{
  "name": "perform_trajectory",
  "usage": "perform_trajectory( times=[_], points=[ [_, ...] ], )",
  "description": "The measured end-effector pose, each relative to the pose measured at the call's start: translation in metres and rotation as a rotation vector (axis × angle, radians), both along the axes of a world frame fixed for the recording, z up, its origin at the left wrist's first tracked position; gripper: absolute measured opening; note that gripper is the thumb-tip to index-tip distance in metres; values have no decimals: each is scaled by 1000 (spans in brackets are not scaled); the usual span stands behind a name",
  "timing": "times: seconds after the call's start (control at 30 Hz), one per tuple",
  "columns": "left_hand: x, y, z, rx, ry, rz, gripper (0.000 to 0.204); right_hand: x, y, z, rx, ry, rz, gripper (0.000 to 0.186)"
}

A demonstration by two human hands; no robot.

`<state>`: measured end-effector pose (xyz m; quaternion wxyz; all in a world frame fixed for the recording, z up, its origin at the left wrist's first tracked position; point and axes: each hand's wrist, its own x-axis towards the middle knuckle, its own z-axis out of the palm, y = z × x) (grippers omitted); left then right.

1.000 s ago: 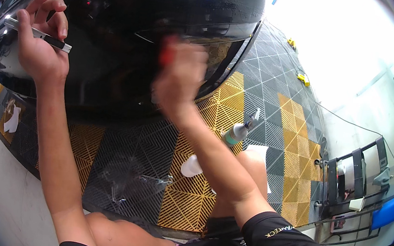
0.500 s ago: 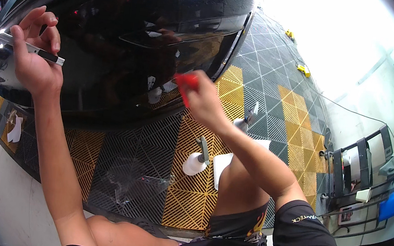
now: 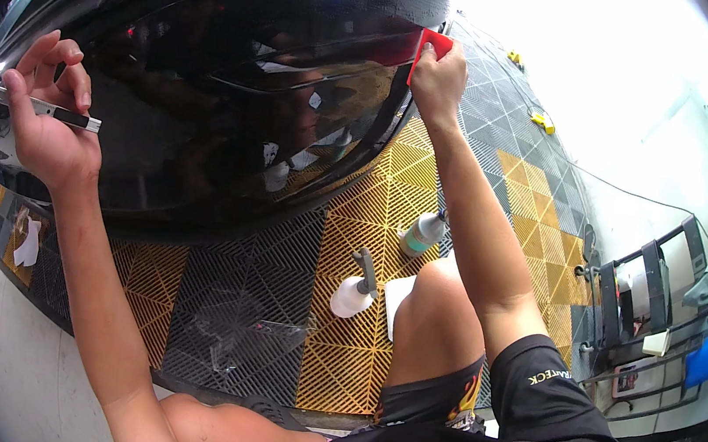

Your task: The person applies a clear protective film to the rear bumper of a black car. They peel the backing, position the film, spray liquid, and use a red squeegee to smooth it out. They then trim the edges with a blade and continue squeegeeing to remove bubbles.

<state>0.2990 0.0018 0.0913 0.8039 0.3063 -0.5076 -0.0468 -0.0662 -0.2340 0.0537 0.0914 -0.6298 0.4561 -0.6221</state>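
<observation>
A glossy black car bumper [image 3: 200, 105] curves across the upper left, its surface full of reflections. My right hand [image 3: 442, 82] grips a red squeegee [image 3: 436, 42], whose edge lies against the bumper's right-hand end. In my left hand [image 3: 58, 145], near the bumper's left side, a slim silver-and-black utility knife [image 3: 75, 119] rests between thumb and palm. The other fingers of that hand are lifted and half curled. Whether the knife's blade is out, I cannot tell.
A white spray bottle [image 3: 352, 297] and a bottle with a pale green label [image 3: 423, 233] stand on the yellow-and-black floor tiles, beside my bent knee. Clear crumpled plastic [image 3: 243, 335] lies nearer. A black wheeled cart [image 3: 653, 289] stands right; a cable [image 3: 627, 193] runs behind it.
My right hand has moved up and rightward with the squeegee, from the bumper's lower part to its right end. The left hand with the knife has shifted slightly left and down.
</observation>
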Motion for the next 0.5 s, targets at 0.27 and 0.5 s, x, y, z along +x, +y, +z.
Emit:
perform_trajectory(
  times=[0.27, 0.5],
  points=[
    [7, -2, -4, -12, 9, -8, 62, 84, 69, -27, -304, 118, -99, 25],
    [5, -3, -4, 1, -28, 6, 62, 121, 167, -56, -259, 204, 632, 29]
  ],
)
